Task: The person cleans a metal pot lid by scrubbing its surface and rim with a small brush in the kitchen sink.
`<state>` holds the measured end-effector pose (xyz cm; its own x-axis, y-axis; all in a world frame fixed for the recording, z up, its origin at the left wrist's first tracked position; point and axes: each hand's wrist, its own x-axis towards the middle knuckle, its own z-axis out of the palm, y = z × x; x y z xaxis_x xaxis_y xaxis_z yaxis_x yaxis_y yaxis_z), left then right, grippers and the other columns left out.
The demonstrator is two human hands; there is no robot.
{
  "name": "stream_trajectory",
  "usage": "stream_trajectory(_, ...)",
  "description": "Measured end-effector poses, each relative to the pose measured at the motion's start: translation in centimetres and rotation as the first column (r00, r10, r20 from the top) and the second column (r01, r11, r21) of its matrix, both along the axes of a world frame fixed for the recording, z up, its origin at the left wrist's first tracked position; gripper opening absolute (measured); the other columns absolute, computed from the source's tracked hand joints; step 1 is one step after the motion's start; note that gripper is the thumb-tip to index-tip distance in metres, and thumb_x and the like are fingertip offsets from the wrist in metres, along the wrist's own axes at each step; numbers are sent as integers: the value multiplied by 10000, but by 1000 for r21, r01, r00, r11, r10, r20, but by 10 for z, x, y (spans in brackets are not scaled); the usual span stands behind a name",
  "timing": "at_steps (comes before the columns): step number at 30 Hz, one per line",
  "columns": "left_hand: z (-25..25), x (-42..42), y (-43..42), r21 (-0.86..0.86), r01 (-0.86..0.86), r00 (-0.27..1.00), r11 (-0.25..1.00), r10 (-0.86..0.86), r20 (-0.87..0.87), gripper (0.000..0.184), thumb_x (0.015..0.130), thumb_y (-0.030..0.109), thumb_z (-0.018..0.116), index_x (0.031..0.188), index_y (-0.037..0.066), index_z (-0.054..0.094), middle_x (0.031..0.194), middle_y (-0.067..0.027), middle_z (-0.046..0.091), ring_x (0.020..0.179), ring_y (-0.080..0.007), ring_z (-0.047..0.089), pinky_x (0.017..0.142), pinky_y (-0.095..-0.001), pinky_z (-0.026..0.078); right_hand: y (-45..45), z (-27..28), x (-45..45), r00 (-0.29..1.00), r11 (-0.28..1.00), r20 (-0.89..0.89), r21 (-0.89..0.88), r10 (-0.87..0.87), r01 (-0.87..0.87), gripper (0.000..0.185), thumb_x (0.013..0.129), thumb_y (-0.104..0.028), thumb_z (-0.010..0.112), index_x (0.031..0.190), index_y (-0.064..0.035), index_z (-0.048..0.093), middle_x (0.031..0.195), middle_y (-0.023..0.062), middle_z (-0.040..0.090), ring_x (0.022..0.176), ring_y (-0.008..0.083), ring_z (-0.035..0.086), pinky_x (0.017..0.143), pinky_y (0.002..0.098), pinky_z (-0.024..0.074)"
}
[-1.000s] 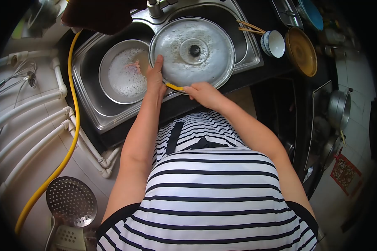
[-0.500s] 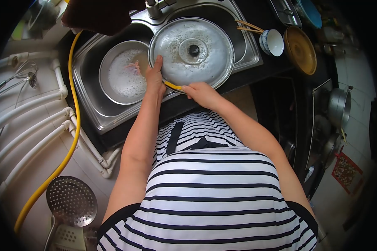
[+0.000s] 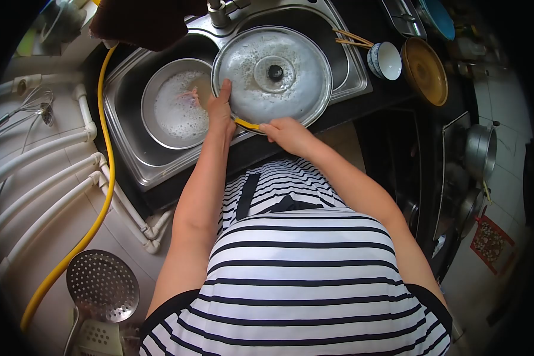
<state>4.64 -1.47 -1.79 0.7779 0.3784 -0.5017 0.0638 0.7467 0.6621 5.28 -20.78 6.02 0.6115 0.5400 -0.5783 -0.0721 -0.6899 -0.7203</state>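
A round metal pot lid (image 3: pixel 261 98) with a black knob (image 3: pixel 275 72) is tilted over the middle of the double sink, with suds on its surface. My left hand (image 3: pixel 220 113) grips its left edge, thumb on top. At the lower rim, my right hand (image 3: pixel 286 134) is closed on a thin yellow strip (image 3: pixel 247 124), perhaps the edge of a sponge; most of it is hidden. Left of the lid, a metal basin (image 3: pixel 150 127) of foamy water sits in the left sink bowl. A pinkish thing (image 3: pixel 190 94) lies among the suds.
Behind the lid stands the faucet (image 3: pixel 219 15). To the right are a small patterned bowl (image 3: pixel 388 60), chopsticks (image 3: pixel 353 39) and a brown lid or plate (image 3: pixel 424 71). A yellow hose (image 3: pixel 104 196) runs down the left, past white pipes (image 3: pixel 47 148) and a skimmer (image 3: pixel 102 285).
Hardly anything differs. The whole view has shifted very slightly, and both hands keep their places on the lid and the yellow strip.
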Motion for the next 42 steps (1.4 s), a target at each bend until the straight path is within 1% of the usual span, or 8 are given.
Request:
stream_trajectory(4,3,-1,1,-27,4,1000,1000,-3,24,438,918,237,704,1262,3,565,1181,-128,643,1043,-251,625,961,-387,510,-16,11,5,995,997,-102,72,-2,9,466,953,-404,547,750,4,649,700,126,639,648,223,582,662,351,470)
stream_trajectory(11,0,0,0,-80,3,999,997,-1,32,400,923,193,698,1261,23,567,1159,-110,644,1013,-229,623,915,-372,514,-45,40,30,981,969,-140,-189,132,-158,467,941,-420,553,768,0,663,736,133,661,680,237,608,682,360,479)
stream_trajectory(17,-3,-1,0,-28,11,999,1000,-10,32,445,907,226,719,1266,14,564,1174,-117,641,1032,-242,621,932,-376,510,-8,1,3,998,998,-66,63,10,-6,474,955,-424,530,788,-3,669,753,134,672,701,254,620,716,369,489)
stream_trajectory(25,-2,-1,-1,-54,19,1000,998,-19,11,396,921,198,700,1252,18,576,1145,-103,648,998,-221,623,907,-359,512,-62,37,43,969,951,-141,-206,204,-231,455,947,-408,553,745,-14,660,703,105,653,658,215,601,653,350,480)
stream_trajectory(28,0,-1,-3,-32,-16,1000,999,16,3,382,927,190,691,1250,20,577,1145,-103,649,999,-219,623,903,-358,512,-35,12,23,983,983,1,-9,183,-183,470,945,-420,553,782,3,677,745,150,678,709,271,642,697,388,496)
stream_trajectory(34,-2,-3,-2,-24,-19,999,1000,20,39,379,929,194,689,1250,24,578,1145,-104,652,1004,-222,625,902,-361,512,-18,11,9,993,999,-114,50,11,-6,488,946,-432,538,759,3,655,722,120,660,674,232,606,674,363,479)
stream_trajectory(40,5,-5,-3,-45,21,999,999,-19,37,402,928,201,690,1261,12,565,1154,-105,645,1014,-221,620,906,-364,511,-60,35,48,962,944,-183,-225,203,-242,467,947,-424,558,769,-3,657,717,116,650,656,231,592,660,369,479)
stream_trajectory(42,7,-3,-5,-25,-13,1000,1000,13,15,413,925,204,695,1263,9,562,1160,-104,641,1016,-219,617,909,-362,509,-45,24,40,971,964,-105,-139,213,-226,470,948,-428,556,775,-3,658,729,123,659,665,243,603,667,375,481)
